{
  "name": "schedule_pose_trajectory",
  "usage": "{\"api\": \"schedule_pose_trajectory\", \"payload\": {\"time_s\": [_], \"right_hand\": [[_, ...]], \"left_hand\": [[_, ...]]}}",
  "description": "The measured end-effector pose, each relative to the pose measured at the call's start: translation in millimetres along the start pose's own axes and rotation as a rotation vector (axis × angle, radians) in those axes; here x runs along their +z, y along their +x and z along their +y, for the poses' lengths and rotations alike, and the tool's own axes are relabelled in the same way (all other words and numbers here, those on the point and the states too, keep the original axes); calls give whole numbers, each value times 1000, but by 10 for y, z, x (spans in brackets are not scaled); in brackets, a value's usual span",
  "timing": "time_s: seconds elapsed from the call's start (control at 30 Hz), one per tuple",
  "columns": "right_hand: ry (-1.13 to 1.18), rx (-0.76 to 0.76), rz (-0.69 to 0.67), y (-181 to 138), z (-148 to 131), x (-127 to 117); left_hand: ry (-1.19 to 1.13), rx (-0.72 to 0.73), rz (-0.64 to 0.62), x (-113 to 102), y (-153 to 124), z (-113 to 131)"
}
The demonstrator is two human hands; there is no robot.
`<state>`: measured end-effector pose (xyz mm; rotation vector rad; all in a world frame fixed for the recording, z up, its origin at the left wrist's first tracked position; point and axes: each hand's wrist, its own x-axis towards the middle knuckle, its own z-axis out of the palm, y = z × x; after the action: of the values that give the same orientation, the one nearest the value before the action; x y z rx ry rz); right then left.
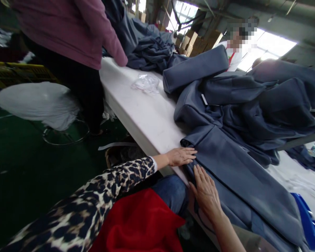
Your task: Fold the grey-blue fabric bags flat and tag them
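Observation:
A long grey-blue fabric piece (241,171), with a dark seam running along its length, lies on the white table (141,115) in front of me. My left hand (181,156) rests flat at its near left corner, fingers stretched out over the fabric edge. Just below, my right hand (205,189) lies on the near edge of the same piece, fingers extended and thumb apart. Neither hand grips anything. Behind the piece sits a heap of boxy, sewn grey-blue covers (241,94), one with a small white label (204,99).
A clear plastic bag (146,83) lies farther along the table. A person in a pink top (65,31) stands at the left by a covered stool (38,101). More dark fabric (152,49) is piled at the back. A blue plastic tray (308,220) sits at right.

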<state>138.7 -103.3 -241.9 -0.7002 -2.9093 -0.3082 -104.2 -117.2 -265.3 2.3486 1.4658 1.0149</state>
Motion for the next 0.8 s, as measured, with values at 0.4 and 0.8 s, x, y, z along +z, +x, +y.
{"api": "schedule_pose_trajectory", "payload": {"time_s": [0.4,0.8], "right_hand": [[-22,104,121,-507,-93,34],[76,193,209,-517,18,-158]], "left_hand": [[234,211,-147,-207,-328,98],[400,412,-11,-13,-24,729]]}}
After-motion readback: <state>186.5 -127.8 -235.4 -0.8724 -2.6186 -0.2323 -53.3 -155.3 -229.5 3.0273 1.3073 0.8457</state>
